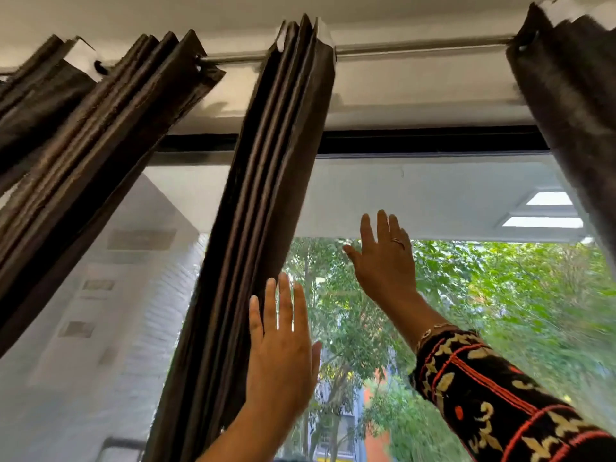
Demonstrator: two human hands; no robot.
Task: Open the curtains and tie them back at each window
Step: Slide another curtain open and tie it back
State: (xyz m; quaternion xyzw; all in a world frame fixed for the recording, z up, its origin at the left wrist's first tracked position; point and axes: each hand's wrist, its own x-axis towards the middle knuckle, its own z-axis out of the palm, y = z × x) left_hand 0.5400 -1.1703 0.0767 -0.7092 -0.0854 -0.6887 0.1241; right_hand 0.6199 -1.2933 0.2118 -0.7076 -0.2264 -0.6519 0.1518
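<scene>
My left hand [281, 355], fingers [285, 301] straight, is just beside a bunched curtain [260, 195]; my right hand [383, 261], fingers spread, holds nothing before the window [466, 195], below the rod [423, 45].

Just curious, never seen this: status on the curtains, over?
Left hand open beside gathered middle curtain. Right hand open, clear of it. No tie in view; nothing blocking.

Home room: brown curtains [253, 208] on rod [416, 46], window [366, 201] facing trees, buildings.

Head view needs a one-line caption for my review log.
Left hand, open, raised beside a bunched brown curtain on the rod; right hand, open, before the uncovered window.
</scene>
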